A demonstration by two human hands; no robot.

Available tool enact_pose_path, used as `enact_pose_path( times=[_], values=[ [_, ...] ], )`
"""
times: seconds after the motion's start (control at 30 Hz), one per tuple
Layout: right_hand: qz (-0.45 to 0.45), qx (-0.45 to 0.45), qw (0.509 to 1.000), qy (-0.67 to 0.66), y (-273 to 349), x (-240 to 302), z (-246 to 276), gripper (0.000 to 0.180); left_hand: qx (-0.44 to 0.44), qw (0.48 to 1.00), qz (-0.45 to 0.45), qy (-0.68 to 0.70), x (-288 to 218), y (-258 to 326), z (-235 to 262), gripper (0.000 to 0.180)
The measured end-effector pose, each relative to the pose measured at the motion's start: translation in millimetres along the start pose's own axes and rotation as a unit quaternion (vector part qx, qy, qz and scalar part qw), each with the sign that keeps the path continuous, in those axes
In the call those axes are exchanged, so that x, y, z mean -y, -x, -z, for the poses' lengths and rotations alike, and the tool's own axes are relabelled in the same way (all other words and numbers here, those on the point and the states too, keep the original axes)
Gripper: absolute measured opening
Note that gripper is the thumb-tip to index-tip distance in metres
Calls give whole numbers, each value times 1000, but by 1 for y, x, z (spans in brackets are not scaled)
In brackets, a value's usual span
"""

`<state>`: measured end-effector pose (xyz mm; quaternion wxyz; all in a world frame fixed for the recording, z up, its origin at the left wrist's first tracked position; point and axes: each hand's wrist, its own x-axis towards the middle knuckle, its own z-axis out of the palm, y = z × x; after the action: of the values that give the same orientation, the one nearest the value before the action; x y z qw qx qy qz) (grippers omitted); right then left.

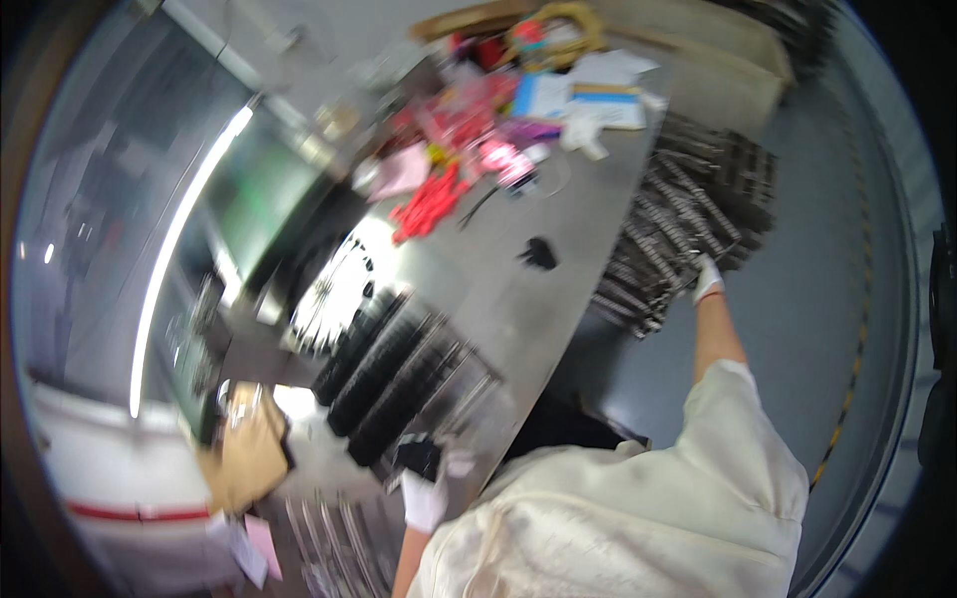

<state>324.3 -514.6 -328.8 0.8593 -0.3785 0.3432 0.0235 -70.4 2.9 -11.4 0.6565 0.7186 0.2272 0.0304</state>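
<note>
My left hand [425, 501], in a white glove, is at the near edge of the metal table, against a small black piece [418, 456]. Blur hides its fingers, so I cannot tell whether it grips that piece. Beside it lie several thick black bristly-looking rods [384, 384] with bare metal ends. Stretched out to the right, my gloved right hand [708, 278] is closed at the edge of a stack of dark rods lined with small parts [688, 204]. It appears to pinch a rod's end there; the fingertips are small and blurred.
A bright round lit plate ringed with dark pieces [334, 289] stands beyond the black rods. Red and pink bags [449, 130], papers [608, 105] and a yellow tape roll [558, 30] crowd the far table [498, 299]. A small black piece [538, 254] lies mid-table. Brown paper [249, 448] is at left.
</note>
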Motion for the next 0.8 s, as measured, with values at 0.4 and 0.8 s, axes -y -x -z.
enact_pose_path(
  times=[0.4, 0.8],
  values=[
    [65, 724, 591, 350, 350, -96, -221, 71, 319, 917, -156, -179, 3, -5, -1, 36],
    [-27, 744, 488, 455, 509, -168, -270, 71, 213, 977, -1, 30, 64, 29, 47, 44]
  ],
)
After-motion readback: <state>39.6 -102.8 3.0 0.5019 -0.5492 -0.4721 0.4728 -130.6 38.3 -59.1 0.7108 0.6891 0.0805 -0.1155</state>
